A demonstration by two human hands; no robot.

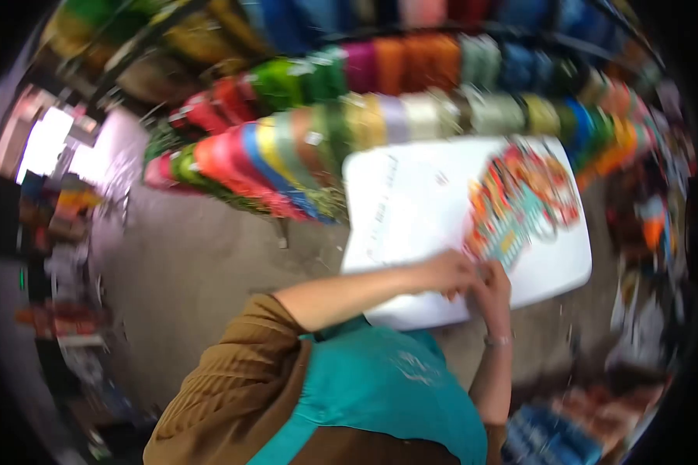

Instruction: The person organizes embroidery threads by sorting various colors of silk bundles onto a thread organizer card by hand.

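My left hand and my right hand meet over the near edge of a white board. The fingers of both are drawn together in a pinch, their tips almost touching. Whatever is between them is too small and blurred to name. Just beyond my fingers, on the board's right half, lies a multicoloured patch in red, orange and teal; blur hides whether it is threads or a printed design. Rows of small dark marks run down the board's left side. A bracelet circles my right wrist.
Behind the board, a curved rack carries hanks of coloured yarn in tiers. More coloured bundles stand at the right. Blue and reddish fabric lies at the lower right. Grey floor shows on the left.
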